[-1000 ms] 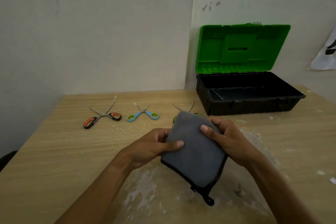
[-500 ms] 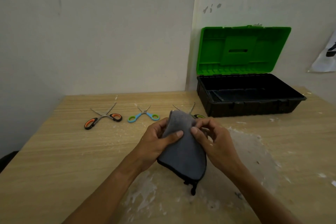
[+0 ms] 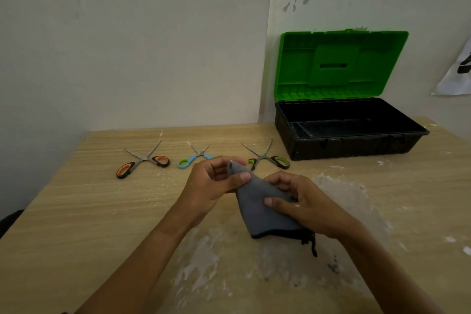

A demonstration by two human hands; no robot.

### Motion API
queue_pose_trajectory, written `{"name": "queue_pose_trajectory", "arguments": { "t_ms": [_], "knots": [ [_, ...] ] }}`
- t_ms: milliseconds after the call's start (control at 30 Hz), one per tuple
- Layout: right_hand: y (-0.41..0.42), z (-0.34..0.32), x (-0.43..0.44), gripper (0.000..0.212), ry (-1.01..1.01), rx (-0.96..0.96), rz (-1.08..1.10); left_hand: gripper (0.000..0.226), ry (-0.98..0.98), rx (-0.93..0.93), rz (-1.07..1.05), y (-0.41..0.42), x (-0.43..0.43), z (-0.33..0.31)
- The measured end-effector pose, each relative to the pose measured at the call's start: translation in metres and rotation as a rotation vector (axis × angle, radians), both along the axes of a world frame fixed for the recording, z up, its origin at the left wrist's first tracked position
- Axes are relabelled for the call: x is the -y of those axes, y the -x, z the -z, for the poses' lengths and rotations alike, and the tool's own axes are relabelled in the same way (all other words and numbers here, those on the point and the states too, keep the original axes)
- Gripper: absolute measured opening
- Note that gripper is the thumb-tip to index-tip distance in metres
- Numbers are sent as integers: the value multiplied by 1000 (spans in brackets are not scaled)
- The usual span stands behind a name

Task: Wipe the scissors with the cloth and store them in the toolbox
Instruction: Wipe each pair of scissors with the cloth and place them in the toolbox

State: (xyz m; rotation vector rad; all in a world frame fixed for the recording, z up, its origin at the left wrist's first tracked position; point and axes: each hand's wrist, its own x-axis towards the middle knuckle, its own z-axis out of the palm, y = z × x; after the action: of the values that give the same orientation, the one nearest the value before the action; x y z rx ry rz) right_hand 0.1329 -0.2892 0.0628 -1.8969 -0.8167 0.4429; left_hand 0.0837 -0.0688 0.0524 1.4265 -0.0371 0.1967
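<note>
Both hands are gripping the folded grey microfibre cloth (image 3: 262, 208) at frame centre: the left hand (image 3: 214, 186) is pinching its upper tip, the right hand (image 3: 303, 201) is clasping its side. Three open steel scissors are lying just above; the green-handled pair (image 3: 266, 158) is sitting nearest the fingers, blades pointing toward the wall, beside the open green-lidded black toolbox (image 3: 351, 145) at upper right.

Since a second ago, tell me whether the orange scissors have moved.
No. The orange scissors still lie left of the blue scissors, same gap; only the camera shifted.
</note>
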Motion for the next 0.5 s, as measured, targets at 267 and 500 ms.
{"name": "queue_pose_trajectory", "arguments": {
  "t_ms": [267, 500],
  "knots": [
    [14, 8, -15, 65, 22, 387, 231, 25, -13, -50, -222, 3, 28, 12],
    [9, 25, -18, 43, 42, 429, 379, 49, 360, -199, -93, -6, 31, 8]
  ]
}}
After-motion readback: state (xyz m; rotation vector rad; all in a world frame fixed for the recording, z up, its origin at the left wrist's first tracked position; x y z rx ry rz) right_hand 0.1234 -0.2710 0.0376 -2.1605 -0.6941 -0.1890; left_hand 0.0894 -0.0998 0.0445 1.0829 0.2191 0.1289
